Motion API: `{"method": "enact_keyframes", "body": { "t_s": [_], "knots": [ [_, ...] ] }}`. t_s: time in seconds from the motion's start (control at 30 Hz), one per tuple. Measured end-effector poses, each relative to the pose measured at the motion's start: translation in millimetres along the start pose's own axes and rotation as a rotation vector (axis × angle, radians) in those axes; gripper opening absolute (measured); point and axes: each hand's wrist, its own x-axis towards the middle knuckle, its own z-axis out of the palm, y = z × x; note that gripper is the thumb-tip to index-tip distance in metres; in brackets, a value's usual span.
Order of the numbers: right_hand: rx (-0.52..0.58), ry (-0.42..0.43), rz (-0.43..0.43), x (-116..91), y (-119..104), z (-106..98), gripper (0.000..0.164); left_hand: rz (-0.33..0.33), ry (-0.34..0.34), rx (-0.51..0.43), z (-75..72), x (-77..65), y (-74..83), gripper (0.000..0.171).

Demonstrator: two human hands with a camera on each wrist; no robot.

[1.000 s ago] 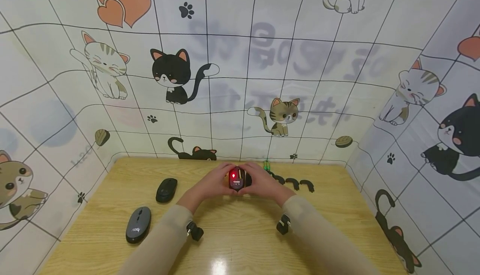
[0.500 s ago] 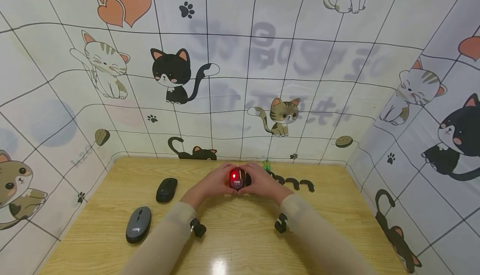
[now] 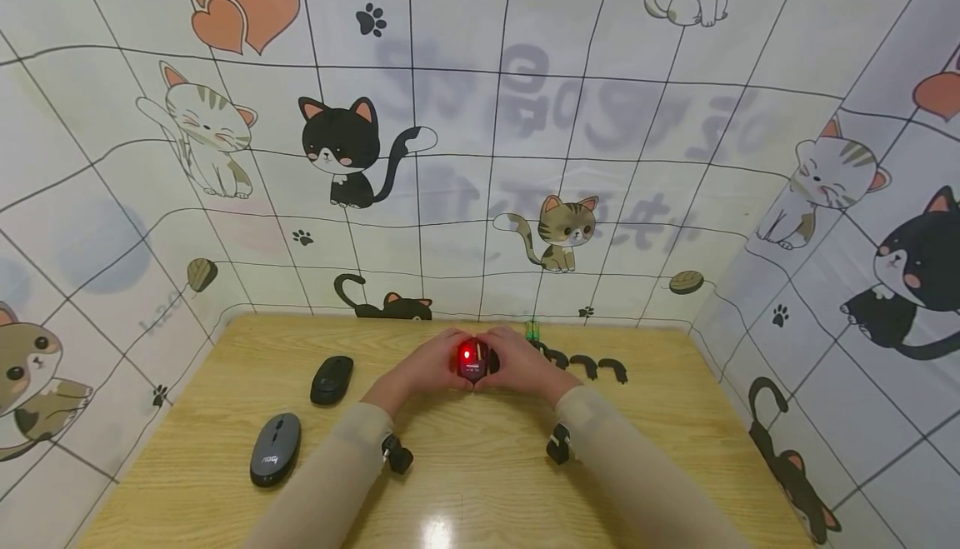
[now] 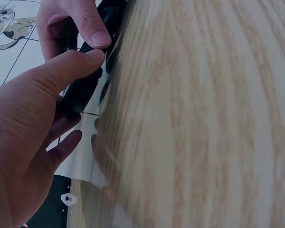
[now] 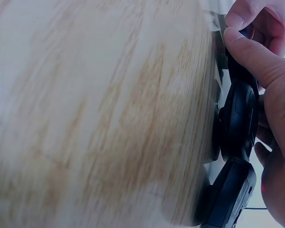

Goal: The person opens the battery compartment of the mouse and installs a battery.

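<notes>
Both hands hold a dark computer mouse (image 3: 473, 361) near the back of the table, its underside facing the head camera and a red light glowing on it. My left hand (image 3: 432, 361) grips its left side, and my right hand (image 3: 517, 361) grips the right side. Both thumbs come together at its near end, tip close to tip. In the left wrist view the mouse (image 4: 80, 94) is a dark shape behind my left thumb (image 4: 73, 69). My right thumb (image 5: 256, 54) lies along a black edge in the right wrist view. The fingers behind the mouse are mostly hidden.
A black mouse (image 3: 332, 380) and a grey mouse (image 3: 276, 449) lie on the table (image 3: 465, 482) at left. Several black curved pieces (image 3: 613, 369) stand in a row right of my right hand, with small green cylinders (image 3: 532, 331) behind them. A cat-print cloth (image 3: 465, 116) encloses the back and sides.
Both hands stay on the mouse, which has dipped and tilted slightly. The forearms have shifted a little inward, and the red glow looks wider.
</notes>
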Motion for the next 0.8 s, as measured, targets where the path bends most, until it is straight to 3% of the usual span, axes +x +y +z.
{"method": "enact_keyframes", "body": {
  "t_s": [0.8],
  "knots": [
    [-0.036,-0.015,0.015,-1.6,-1.7,0.6,0.091,-0.034,-0.028,0.021,2.3,-0.5,-1.9,0.080]
  ]
}}
